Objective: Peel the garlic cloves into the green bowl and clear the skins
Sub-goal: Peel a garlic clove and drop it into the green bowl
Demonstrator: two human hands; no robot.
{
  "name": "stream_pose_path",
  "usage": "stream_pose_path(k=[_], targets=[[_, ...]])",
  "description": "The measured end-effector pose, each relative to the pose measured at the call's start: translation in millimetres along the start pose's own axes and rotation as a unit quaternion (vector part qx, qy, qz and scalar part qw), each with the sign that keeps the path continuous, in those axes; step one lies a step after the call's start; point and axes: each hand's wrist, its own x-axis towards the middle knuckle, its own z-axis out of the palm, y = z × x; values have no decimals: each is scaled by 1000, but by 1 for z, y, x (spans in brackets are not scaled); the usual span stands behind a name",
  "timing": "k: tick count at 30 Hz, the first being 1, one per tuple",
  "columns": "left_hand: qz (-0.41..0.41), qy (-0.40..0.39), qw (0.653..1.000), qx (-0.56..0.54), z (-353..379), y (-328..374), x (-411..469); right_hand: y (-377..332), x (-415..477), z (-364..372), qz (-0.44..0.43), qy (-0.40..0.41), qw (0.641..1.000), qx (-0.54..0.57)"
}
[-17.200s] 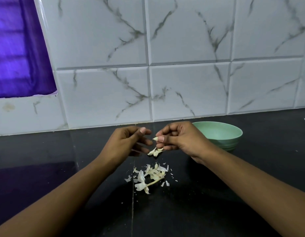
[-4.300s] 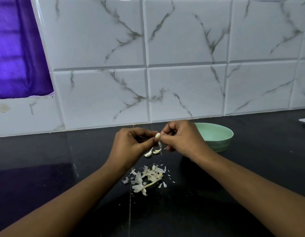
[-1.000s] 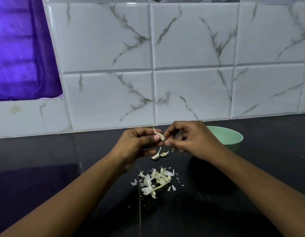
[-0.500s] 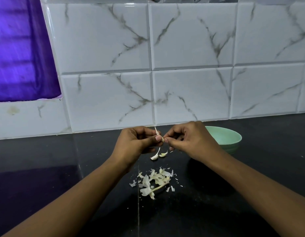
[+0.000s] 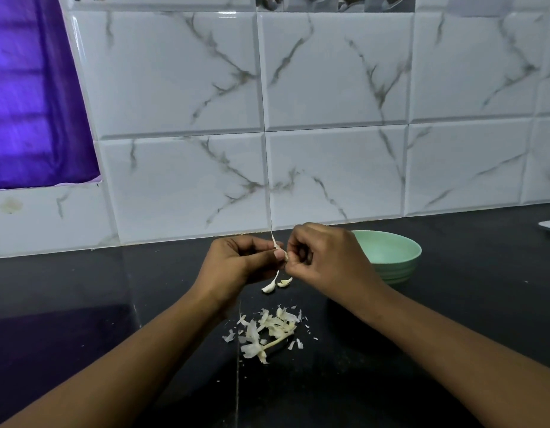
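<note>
both grips meet above the black bench (image 5: 82, 288). the left grip (image 5: 236, 264) pinches a small garlic clove (image 5: 282, 254) between thumb and curled fingers, and a thin strip of skin (image 5: 273, 237) stands up from it. the right grip (image 5: 326, 261), fingers curled, pinches the same clove from the other side, its fingertips touching the left's. just under the grips two loose cloves (image 5: 269, 288) lie side by side on the bench. nearer the person than the grips lies a pile of skins (image 5: 269, 332) with a stalk in it. the green bowl (image 5: 391, 257) stands just right of the right grip, partly hidden behind it.
</note>
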Motion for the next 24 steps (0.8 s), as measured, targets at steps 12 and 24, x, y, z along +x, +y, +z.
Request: stream_pose_path(k=[12,24], targets=[[-36,-37,998,23,-9,1,2,13,12,-22,175,-120,964,158],[-78,17,996,-29,-8,1,3,10,6,-12,158,-179,940,243]])
